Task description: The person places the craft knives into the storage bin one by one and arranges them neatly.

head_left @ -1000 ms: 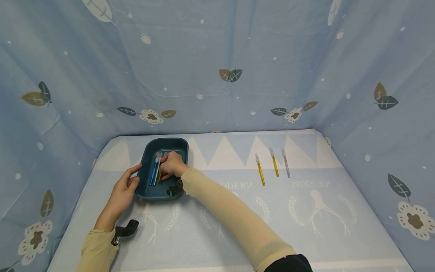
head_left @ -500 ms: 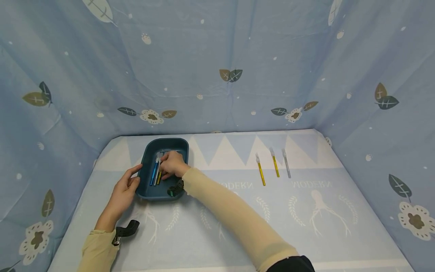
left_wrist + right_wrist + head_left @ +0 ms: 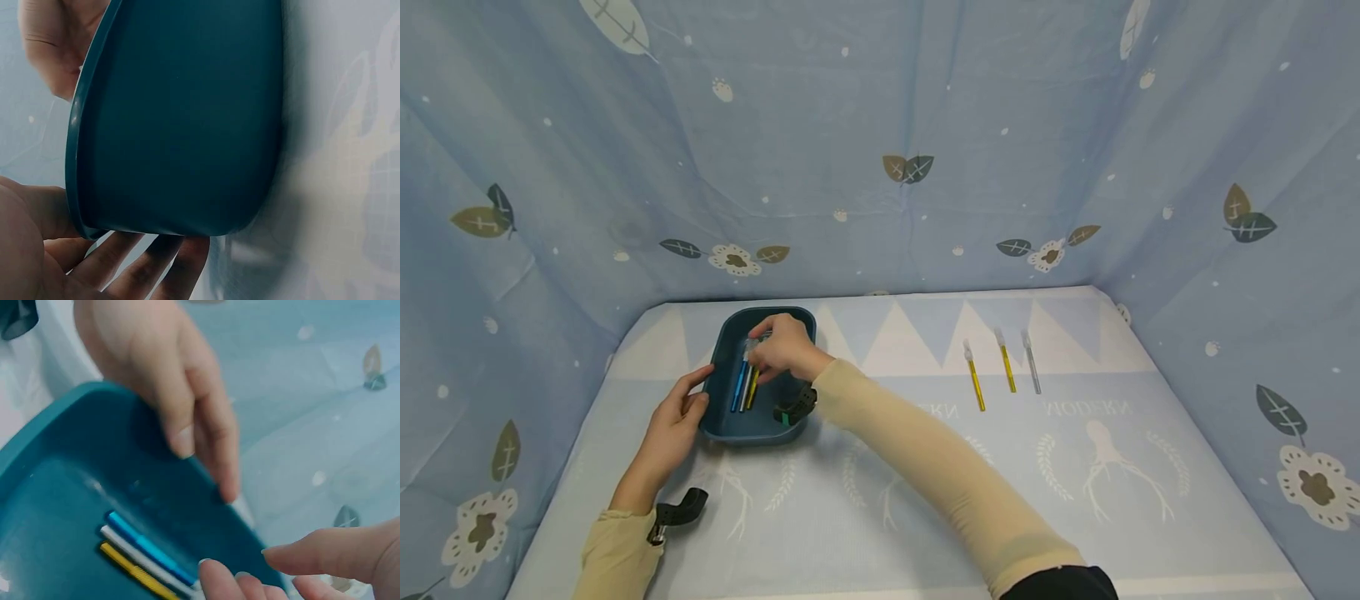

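Note:
A dark teal tray (image 3: 752, 431) holds a blue pen-like tool (image 3: 739, 386), a silver one (image 3: 746, 390) and a yellow one (image 3: 754, 389), side by side. My left hand (image 3: 668, 429) grips the tray's left side; in the right wrist view its thumb lies at the rim and its fingers outside. Over the tools' far ends is my right hand (image 3: 786, 348), thumb and fingers apart, nothing visibly held. The right wrist view shows the blue tool (image 3: 153, 551) and yellow tool (image 3: 136, 571) with their far ends hidden behind the right fingers (image 3: 220, 582).
On the table's right half lie two yellow tools (image 3: 975, 383) (image 3: 1007, 367) and a silver one (image 3: 1032, 367), all with clear tips. A patterned blue curtain (image 3: 850, 125) rises behind the table and at both sides.
My right hand has shifted up and slightly right from the tools, its fingers now spread wider; more of the yellow tool shows. The left hand and the tray stay in place.

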`<state>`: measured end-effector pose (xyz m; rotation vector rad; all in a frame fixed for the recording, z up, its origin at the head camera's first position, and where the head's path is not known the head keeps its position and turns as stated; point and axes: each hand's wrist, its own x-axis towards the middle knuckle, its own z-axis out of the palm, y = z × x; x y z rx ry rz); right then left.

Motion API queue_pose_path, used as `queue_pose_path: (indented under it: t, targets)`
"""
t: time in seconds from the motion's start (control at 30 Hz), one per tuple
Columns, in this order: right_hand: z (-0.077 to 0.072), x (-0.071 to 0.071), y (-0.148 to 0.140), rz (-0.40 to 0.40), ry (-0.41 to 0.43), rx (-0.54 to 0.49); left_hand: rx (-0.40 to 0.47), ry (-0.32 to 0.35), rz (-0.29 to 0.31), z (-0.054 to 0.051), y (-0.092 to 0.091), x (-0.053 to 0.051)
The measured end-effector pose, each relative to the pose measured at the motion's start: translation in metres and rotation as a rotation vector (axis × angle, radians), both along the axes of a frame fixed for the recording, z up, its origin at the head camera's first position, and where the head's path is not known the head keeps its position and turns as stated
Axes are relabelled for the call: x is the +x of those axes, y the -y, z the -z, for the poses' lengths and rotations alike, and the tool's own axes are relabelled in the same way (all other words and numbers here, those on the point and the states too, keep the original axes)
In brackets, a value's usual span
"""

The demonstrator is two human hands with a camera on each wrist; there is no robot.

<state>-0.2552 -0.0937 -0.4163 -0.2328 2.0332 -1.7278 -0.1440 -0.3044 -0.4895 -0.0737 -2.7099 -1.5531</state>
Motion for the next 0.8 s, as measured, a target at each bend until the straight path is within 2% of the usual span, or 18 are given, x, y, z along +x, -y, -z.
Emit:
queue_pose_path:
  t: [0.33,0.8]
  targets:
    - [-0.03,0.007,-0.012,-0.076,-0.072,0.03,-0.008,-0.002,0.001,0.001,0.0,0.0]
    - [-0.056,0.013,-0.055,-0.131,-0.112,-0.044,0.002,0.015,-0.018,0.0,-0.002,0.0]
